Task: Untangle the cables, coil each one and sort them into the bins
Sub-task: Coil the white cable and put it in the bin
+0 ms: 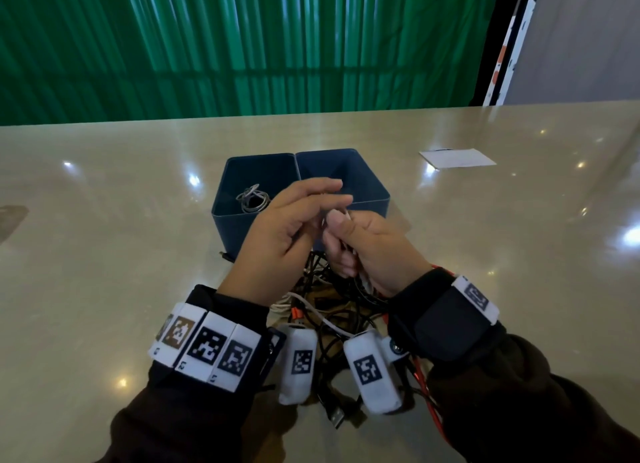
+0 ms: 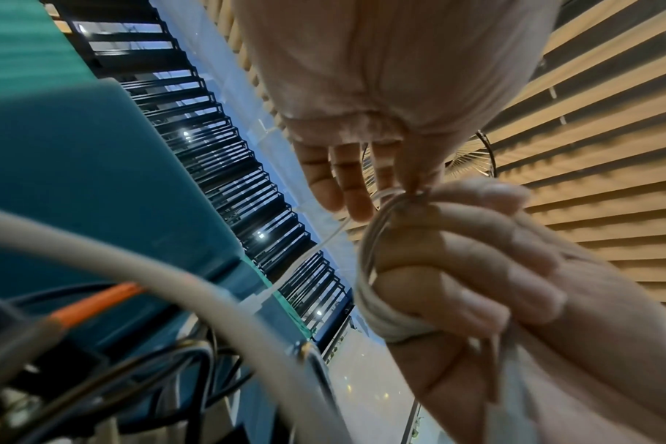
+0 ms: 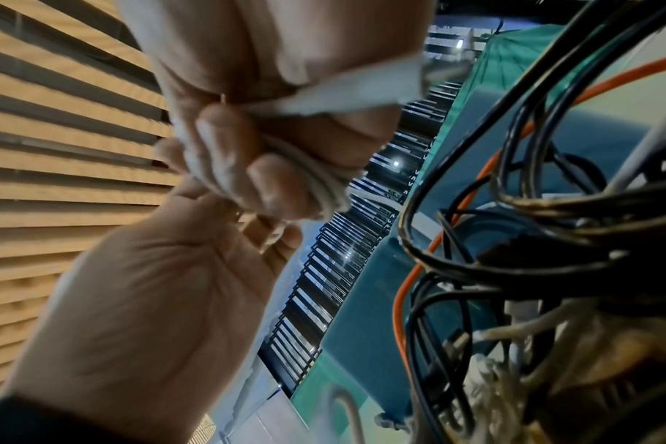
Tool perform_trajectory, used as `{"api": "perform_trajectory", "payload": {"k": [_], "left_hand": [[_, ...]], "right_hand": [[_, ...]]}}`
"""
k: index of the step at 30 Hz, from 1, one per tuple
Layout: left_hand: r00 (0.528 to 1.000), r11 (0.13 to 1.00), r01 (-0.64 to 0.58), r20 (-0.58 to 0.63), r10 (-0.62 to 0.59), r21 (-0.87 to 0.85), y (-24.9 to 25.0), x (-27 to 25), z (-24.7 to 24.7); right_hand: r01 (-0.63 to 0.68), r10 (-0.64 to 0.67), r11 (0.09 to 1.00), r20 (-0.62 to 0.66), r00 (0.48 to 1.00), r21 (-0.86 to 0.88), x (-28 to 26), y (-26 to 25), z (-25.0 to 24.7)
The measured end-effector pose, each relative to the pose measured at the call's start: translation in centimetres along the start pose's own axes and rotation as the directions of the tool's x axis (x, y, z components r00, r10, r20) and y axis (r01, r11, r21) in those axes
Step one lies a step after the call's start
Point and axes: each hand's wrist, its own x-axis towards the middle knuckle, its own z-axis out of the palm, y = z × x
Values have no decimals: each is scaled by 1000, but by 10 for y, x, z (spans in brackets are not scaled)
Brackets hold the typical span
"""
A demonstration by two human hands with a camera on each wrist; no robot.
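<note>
Both hands are raised over a tangle of black, white and orange cables [image 1: 332,310] on the table. My right hand [image 1: 346,241] grips a small coil of thin white cable [image 2: 365,270] in its fist; the same coil [image 3: 324,186] bulges between its curled fingers. My left hand [image 1: 329,199] pinches a strand of that white cable between thumb and forefinger at the top of the coil, its other fingers straight. Two dark blue bins stand just behind the hands. The left bin [image 1: 228,230] holds a coiled grey cable [image 1: 252,199]. The right bin [image 1: 363,172] is partly hidden by my hands.
A white sheet of paper [image 1: 457,158] lies at the far right of the glossy beige table. A USB plug [image 1: 336,417] sticks out of the pile near me. A red cable [image 1: 426,386] runs under my right wrist. A green curtain hangs behind the table.
</note>
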Motion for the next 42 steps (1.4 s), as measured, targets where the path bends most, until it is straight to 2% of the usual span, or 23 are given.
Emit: {"api": "perform_trajectory", "payload": {"k": [5,10,13,18,22,24,27,30,33,35,38,42], "left_hand": [[998,999,45,44,-44,-15,-8,0,-1],[997,993,66,42,-62,-95,-6,-1,-1],[996,995,89,0,-89,-52,-7,-1,-2],[992,992,119,-57,-117,42,-7,-1,0],[958,948,284,74,-276,-146,-3,-3,11],[940,928,334,122,-317,-162,-2,-3,16],[937,951,309,174,-302,-13,-2,-3,16],[932,961,239,242,-268,142,0,-4,14],[953,971,192,209,-220,144,5,-5,16],[953,976,206,211,-218,77,8,-4,17],[959,979,197,198,-202,45,11,-4,21],[977,979,199,-70,-201,-37,7,-4,17]], "right_hand": [[-82,20,955,215,976,286,0,-3,-2],[-87,-87,916,406,910,393,1,-3,-8],[-59,-142,903,424,895,426,0,0,-8],[-16,-208,863,384,900,505,1,1,-11],[-28,-242,764,327,914,644,4,-1,-11],[-9,-240,731,270,932,682,5,-1,-11],[60,-218,706,136,966,705,4,-1,-14],[185,-210,687,-51,976,703,2,-6,-24],[352,-232,703,-270,935,618,2,-15,-40],[407,-242,726,-348,906,555,3,-17,-48],[392,-257,779,-322,911,490,3,-16,-49],[298,-249,846,-167,954,442,1,-15,-38]]}}
